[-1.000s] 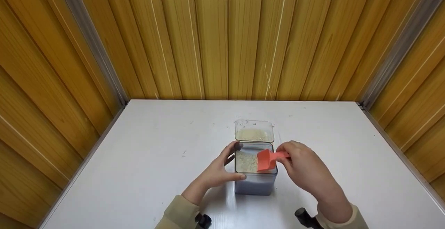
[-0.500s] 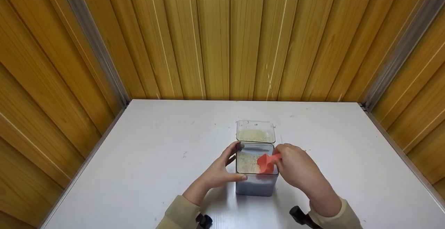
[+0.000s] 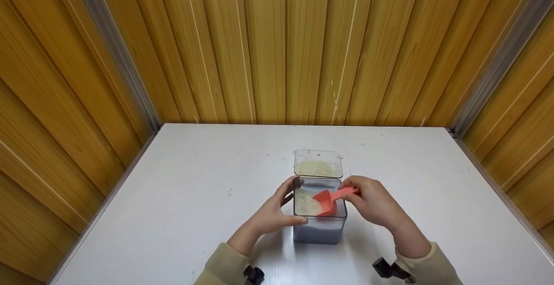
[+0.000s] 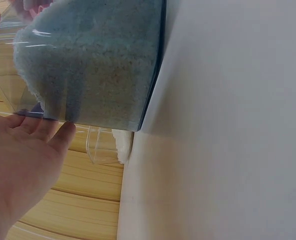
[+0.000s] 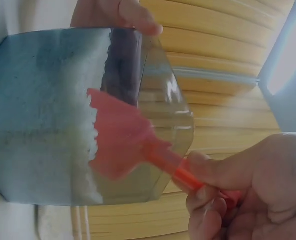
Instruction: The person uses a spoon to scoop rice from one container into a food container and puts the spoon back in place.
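A clear, blue-tinted square container (image 3: pixel 319 232) stands upright on the white table, part filled with pale rice-like grains (image 3: pixel 305 203). My left hand (image 3: pixel 269 216) holds it at the left side, thumb at the near rim and fingers round the far left corner. The left wrist view shows those fingers on the container wall (image 4: pixel 107 85). My right hand (image 3: pixel 375 202) pinches the handle of a small red scoop (image 3: pixel 327 203). Inside the container, the scoop's blade rests tilted in the grains; through the wall in the right wrist view, the scoop (image 5: pixel 120 137) has its front edge at the grain surface.
Directly behind the container stands a smaller clear box (image 3: pixel 318 157) with a layer of pale grains. The white table (image 3: pixel 207 168) is bounded by wood-patterned panels (image 3: pixel 268 60) at the back and both sides.
The scoop went lower into the grains as my right hand moved left; now its handle is raised, the hand is back to the right, and the blade sits further left. My left hand stays put.
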`<state>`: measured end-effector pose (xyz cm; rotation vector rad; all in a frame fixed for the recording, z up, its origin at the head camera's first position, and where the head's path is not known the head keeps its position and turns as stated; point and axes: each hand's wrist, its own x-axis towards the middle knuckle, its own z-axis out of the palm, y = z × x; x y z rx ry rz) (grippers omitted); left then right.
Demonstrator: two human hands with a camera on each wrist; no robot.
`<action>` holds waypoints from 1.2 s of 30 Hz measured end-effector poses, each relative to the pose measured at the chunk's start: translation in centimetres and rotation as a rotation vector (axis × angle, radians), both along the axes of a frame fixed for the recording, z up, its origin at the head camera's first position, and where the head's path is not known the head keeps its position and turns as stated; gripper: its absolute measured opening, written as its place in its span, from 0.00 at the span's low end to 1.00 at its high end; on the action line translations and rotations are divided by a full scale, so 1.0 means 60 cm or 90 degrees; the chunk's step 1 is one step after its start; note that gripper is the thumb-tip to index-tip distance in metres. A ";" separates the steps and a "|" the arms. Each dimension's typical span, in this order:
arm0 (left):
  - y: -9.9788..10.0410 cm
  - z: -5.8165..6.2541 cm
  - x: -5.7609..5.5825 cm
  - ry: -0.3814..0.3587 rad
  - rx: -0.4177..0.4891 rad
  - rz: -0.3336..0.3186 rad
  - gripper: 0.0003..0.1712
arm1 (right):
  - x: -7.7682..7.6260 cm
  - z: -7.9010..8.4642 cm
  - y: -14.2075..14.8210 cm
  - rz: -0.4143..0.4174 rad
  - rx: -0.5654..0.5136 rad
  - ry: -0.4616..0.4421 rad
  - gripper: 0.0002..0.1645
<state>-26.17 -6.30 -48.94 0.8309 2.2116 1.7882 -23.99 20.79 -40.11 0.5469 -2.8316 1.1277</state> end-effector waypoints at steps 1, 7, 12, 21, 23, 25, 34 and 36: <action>0.000 0.000 0.000 0.000 0.001 0.000 0.61 | -0.003 -0.002 0.003 0.008 -0.007 -0.005 0.04; 0.000 0.000 0.000 -0.002 0.001 0.000 0.61 | -0.019 -0.010 0.013 0.045 -0.032 -0.031 0.06; -0.001 0.001 0.001 -0.007 0.000 0.004 0.60 | -0.027 -0.017 0.013 0.069 -0.053 -0.037 0.06; -0.002 0.003 0.001 -0.005 -0.005 0.004 0.61 | -0.026 -0.024 0.004 0.096 -0.082 -0.032 0.06; -0.002 0.003 0.001 -0.004 -0.005 0.004 0.61 | -0.023 -0.025 0.001 0.092 -0.082 -0.028 0.05; -0.003 0.003 0.001 -0.002 -0.006 0.003 0.61 | -0.021 -0.026 -0.003 0.088 -0.082 -0.030 0.05; -0.003 0.000 0.001 0.000 -0.003 -0.001 0.61 | -0.017 -0.026 -0.008 0.075 -0.099 -0.061 0.07; -0.002 0.000 0.001 -0.001 -0.002 -0.001 0.61 | -0.019 -0.025 -0.006 0.070 -0.104 -0.070 0.08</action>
